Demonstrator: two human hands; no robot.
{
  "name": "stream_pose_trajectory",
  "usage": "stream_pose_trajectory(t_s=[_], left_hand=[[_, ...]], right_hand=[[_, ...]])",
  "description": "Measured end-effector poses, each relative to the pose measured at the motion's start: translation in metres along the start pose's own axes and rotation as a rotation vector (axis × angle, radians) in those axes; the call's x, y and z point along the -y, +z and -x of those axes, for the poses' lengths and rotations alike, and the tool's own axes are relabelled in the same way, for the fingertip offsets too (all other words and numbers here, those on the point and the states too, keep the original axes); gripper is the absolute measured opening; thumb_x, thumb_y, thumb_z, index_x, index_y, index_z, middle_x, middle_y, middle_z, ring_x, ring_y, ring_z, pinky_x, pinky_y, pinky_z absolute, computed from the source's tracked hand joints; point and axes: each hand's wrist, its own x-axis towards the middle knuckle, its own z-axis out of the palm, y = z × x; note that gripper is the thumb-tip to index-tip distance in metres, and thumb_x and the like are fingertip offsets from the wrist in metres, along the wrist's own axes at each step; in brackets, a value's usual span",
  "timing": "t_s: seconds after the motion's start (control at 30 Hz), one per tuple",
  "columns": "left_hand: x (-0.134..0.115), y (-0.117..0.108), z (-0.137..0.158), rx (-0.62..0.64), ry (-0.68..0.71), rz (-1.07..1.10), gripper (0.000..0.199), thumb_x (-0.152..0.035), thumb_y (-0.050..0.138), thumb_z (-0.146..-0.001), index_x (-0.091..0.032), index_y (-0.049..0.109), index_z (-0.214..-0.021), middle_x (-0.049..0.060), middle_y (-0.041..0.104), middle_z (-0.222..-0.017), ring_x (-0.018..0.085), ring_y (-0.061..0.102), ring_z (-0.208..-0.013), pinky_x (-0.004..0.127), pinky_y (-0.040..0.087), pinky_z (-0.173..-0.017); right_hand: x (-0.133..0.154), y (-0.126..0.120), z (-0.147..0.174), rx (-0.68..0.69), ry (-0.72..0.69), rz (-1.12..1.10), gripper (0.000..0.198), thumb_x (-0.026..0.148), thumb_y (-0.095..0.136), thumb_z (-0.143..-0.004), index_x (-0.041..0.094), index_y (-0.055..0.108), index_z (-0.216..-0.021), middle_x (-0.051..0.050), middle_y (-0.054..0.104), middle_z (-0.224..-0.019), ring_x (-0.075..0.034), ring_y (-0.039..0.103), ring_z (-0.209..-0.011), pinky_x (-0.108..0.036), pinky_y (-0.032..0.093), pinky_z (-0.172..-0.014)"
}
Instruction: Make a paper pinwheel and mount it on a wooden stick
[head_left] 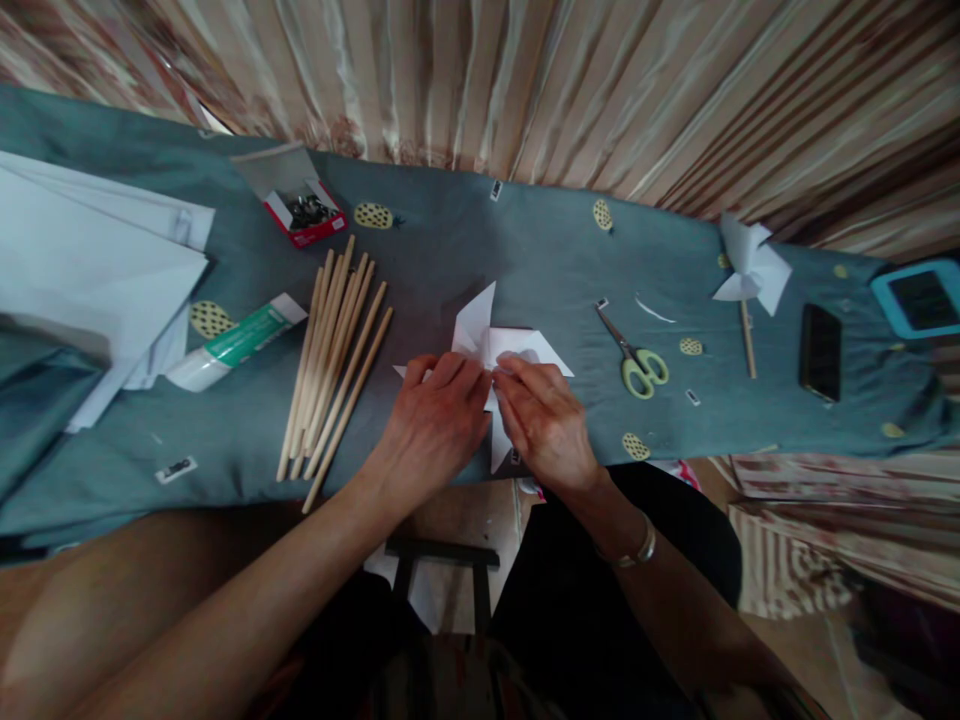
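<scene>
A white paper pinwheel (474, 325) lies before me near the front edge of the cloth, its folded blades fanned out. My left hand (442, 410) covers its left side, with the fingers closed on the paper close to the centre. From the right, my right hand (544, 415) pinches the pinwheel at the middle, its fingertips meeting those of the left. The fingers hide the centre, so whether a pin or something else small is held there cannot be made out. Blades stick out at the top, right, left and below.
Left of my hands lie several wooden sticks (330, 350), a green-and-white tube (236, 343), a red box (307, 225) of small metal pieces and white paper sheets (90, 250). To the right are scissors (637, 365), a finished pinwheel (752, 265) on a stick, a phone (820, 352) and a blue-framed device (919, 300).
</scene>
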Motion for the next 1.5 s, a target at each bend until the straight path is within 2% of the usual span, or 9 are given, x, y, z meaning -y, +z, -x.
stream_pose_trajectory(t_s=[0.37, 0.5, 0.7, 0.83, 1.0, 1.5], left_hand=[[0.0001, -0.0003, -0.0008, 0.037, 0.008, -0.013, 0.022, -0.019, 0.051, -0.093, -0.011, 0.066, -0.107, 0.013, 0.067, -0.103, 0.028, 0.056, -0.096, 0.040, 0.040, -0.076], [-0.0007, -0.0016, -0.0012, 0.084, -0.012, -0.010, 0.022, -0.019, 0.051, -0.093, -0.009, 0.065, -0.109, 0.013, 0.067, -0.103, 0.029, 0.056, -0.097, 0.040, 0.040, -0.075], [-0.0014, -0.0028, -0.0022, 0.153, -0.025, 0.001, 0.026, -0.018, 0.052, -0.093, -0.007, 0.063, -0.114, 0.014, 0.065, -0.110, 0.029, 0.057, -0.097, 0.040, 0.043, -0.076], [-0.0012, -0.0017, -0.0011, 0.128, -0.014, -0.001, 0.025, -0.017, 0.051, -0.093, -0.007, 0.063, -0.112, 0.015, 0.065, -0.110, 0.029, 0.057, -0.097, 0.040, 0.045, -0.077], [-0.0009, -0.0013, 0.0020, 0.082, 0.017, -0.003, 0.025, -0.016, 0.049, -0.094, -0.006, 0.062, -0.114, 0.015, 0.066, -0.112, 0.028, 0.058, -0.096, 0.040, 0.045, -0.078], [0.0002, -0.0018, 0.0044, 0.111, 0.019, -0.017, 0.025, -0.018, 0.048, -0.095, -0.008, 0.064, -0.112, 0.015, 0.066, -0.113, 0.029, 0.059, -0.099, 0.040, 0.045, -0.080]], right_hand=[[-0.0004, 0.0001, 0.0023, 0.058, 0.065, -0.047, 0.031, 0.013, 0.050, -0.096, 0.020, 0.068, -0.120, -0.012, 0.067, -0.124, -0.027, 0.063, -0.108, -0.044, 0.056, -0.097], [-0.0020, 0.0010, 0.0036, 0.038, 0.027, -0.061, 0.031, 0.013, 0.050, -0.096, 0.017, 0.068, -0.121, -0.014, 0.067, -0.123, -0.028, 0.062, -0.107, -0.043, 0.056, -0.096], [-0.0042, 0.0034, 0.0055, 0.035, 0.021, -0.077, 0.034, 0.015, 0.047, -0.096, 0.020, 0.066, -0.125, -0.013, 0.066, -0.124, -0.028, 0.061, -0.109, -0.046, 0.055, -0.097], [-0.0034, 0.0031, 0.0052, 0.052, 0.018, -0.052, 0.035, 0.015, 0.047, -0.097, 0.021, 0.065, -0.125, -0.012, 0.066, -0.125, -0.028, 0.061, -0.109, -0.047, 0.055, -0.097], [-0.0017, 0.0022, 0.0039, 0.022, -0.020, 0.012, 0.031, 0.013, 0.047, -0.097, 0.016, 0.068, -0.118, -0.014, 0.067, -0.121, -0.027, 0.062, -0.106, -0.043, 0.056, -0.096], [-0.0026, 0.0005, 0.0035, 0.004, -0.071, 0.057, 0.029, 0.012, 0.049, -0.096, 0.013, 0.069, -0.117, -0.014, 0.069, -0.120, -0.026, 0.062, -0.106, -0.041, 0.058, -0.094]])
